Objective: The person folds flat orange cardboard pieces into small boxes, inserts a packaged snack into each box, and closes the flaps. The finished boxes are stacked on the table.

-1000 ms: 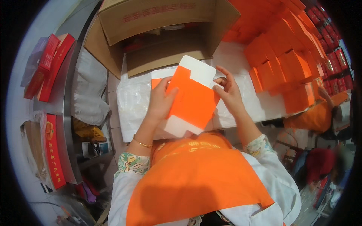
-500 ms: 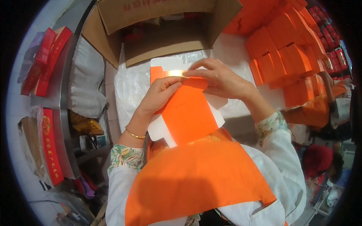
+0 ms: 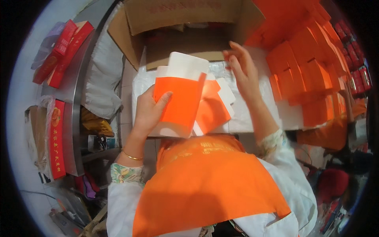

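Note:
An orange folding carton [image 3: 178, 98] with white flaps is in my left hand [image 3: 149, 112], gripped along its left edge with the thumb lying on the orange face. It stands partly folded, with white flaps sticking up at its far end and a pale part at the near end. Behind and to the right of it, another orange carton blank [image 3: 215, 112] with white tabs lies on the white-covered table [image 3: 248, 118]. My right hand [image 3: 244, 73] is raised apart from the carton, to its right, with loosely curled, separated fingers and nothing visible in them.
A large open cardboard box [image 3: 181, 21] stands at the far side. Stacked orange boxes [image 3: 304, 71] fill the right. On the left, a metal-edged counter [image 3: 73, 118] bears red boxes [image 3: 69, 55] and a long red strip-like box [image 3: 57, 138].
The carton, spread flat under both hands before, is now held up folded in my left hand. My right hand has let go and moved right and away. A carton blank shows on the table.

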A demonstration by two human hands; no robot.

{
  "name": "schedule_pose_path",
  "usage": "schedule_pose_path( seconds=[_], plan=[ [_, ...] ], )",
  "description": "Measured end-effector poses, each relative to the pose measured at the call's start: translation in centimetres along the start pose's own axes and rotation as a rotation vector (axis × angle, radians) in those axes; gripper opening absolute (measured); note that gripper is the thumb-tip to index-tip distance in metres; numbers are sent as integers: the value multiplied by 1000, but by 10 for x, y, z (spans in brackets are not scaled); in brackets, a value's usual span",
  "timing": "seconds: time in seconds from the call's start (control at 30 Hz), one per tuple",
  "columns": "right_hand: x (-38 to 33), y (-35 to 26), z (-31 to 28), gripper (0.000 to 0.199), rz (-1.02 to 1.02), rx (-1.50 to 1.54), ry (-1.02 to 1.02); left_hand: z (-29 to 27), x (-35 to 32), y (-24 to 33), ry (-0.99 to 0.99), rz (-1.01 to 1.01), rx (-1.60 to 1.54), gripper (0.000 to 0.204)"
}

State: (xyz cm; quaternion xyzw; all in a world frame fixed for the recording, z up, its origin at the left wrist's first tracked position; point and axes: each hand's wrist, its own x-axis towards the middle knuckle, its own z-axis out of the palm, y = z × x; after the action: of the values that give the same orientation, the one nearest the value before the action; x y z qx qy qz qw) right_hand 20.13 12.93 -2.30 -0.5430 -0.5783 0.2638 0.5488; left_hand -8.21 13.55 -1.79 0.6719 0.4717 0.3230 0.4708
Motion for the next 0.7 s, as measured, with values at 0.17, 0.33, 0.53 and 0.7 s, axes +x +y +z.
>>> schedule_pose_path(
  seconds=[0.17, 0.33, 0.53, 0.7],
  plan=[
    [-55, 0, 45, 66, 83, -30, -122, 46, 2, -32, 272, 26, -139, 42],
    [-68, -6, 40, 64, -24, -159, -64, 79, -25, 6, 178, 126, -151, 56],
    [-77, -20, 16, 56, 1, 48, -79, 78, -31, 15, 71, 253, -350, 62],
    [-88, -31, 9, 43, 25, 156, -84, 78, -36, 8, 82, 244, -291, 45]
  ],
)
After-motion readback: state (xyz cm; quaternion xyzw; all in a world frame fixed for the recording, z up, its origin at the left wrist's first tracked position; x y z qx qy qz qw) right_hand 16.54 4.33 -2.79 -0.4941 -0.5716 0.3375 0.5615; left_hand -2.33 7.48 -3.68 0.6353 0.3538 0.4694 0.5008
